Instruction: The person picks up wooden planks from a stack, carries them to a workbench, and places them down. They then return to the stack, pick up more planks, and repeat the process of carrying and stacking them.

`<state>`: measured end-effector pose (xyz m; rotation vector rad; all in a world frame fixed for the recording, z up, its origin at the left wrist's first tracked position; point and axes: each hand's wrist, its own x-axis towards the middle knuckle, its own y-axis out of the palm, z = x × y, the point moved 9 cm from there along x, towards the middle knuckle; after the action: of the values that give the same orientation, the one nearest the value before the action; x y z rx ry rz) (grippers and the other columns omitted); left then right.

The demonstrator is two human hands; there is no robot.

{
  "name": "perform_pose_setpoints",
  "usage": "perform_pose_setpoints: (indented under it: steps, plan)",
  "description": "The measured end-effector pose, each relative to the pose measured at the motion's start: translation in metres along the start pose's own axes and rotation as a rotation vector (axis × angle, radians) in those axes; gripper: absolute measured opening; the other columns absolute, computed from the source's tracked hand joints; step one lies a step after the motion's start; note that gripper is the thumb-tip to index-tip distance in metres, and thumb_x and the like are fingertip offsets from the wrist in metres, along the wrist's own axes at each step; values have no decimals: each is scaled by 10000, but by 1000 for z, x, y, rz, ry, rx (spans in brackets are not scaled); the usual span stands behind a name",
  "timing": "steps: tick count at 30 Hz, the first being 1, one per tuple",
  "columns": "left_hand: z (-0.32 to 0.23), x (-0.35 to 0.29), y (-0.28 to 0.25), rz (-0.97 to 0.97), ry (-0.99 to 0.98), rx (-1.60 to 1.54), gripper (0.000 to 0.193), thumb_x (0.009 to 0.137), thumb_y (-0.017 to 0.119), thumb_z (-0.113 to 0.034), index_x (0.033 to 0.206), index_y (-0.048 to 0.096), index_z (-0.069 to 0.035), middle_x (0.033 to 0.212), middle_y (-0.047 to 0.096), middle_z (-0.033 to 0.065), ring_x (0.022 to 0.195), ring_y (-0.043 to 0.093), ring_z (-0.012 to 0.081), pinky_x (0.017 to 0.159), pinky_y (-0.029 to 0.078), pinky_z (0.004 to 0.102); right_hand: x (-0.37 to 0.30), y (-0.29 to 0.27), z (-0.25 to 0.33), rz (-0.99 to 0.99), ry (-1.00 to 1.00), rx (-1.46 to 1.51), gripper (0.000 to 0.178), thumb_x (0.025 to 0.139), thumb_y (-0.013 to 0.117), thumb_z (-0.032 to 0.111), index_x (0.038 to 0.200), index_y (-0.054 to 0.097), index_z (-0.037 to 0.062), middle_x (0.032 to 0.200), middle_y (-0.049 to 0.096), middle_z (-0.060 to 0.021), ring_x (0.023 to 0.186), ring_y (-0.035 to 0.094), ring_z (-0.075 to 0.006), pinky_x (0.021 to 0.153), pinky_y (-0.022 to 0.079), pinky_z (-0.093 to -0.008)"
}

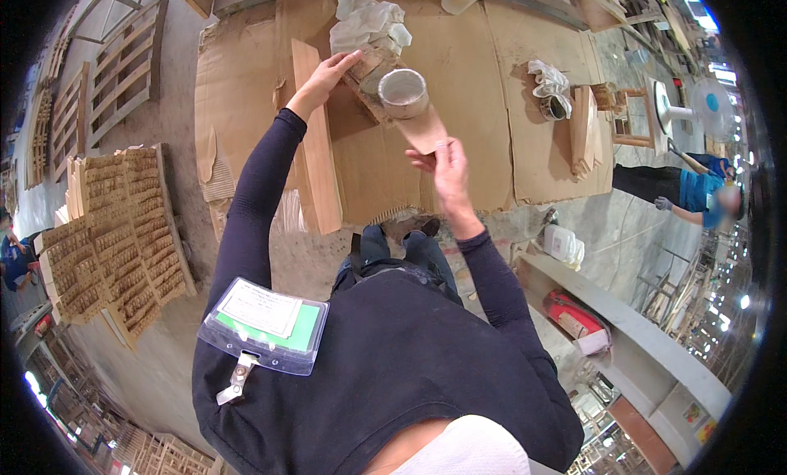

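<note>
A round cup with a pale rim and whitish inside is between my hands, above the cardboard-covered table. My right hand is closed, its thumb and fingers pinching the near end of a flat, light brown piece. The cup hides part of this piece; its material is unclear. My left hand reaches to a stained brown flat piece left of the cup, fingertips at its upper edge. Whether they grip it I cannot tell. Beside my left forearm lies a long wooden board.
Crumpled white wrapping lies at the table's far side. To the right are a wrapped can and wooden pieces. Stacked wood stands on the left floor. A person in blue stands at the right beyond the table.
</note>
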<state>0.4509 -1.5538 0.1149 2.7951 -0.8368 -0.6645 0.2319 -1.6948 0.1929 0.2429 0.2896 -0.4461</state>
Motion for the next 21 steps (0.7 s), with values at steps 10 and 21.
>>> perform_pose_setpoints:
  steps: [10,21]
  plan:
    - [3,34,29,194,-145,262,541,721,582,-476,1051,555,-48,956,562,30,811,524,96,704,447,246,44,-16,149,-56,-554,-1033,204,890,367,201,934,482,38,651,565,-100,605,604,-164,515,463,-263]
    - [-21,22,-25,-287,156,112,409,805,516,-366,1044,557,-37,930,572,40,816,516,114,689,431,236,128,94,127,405,-788,-1371,230,833,434,201,1032,517,123,944,582,-104,865,547,-288,714,441,-358]
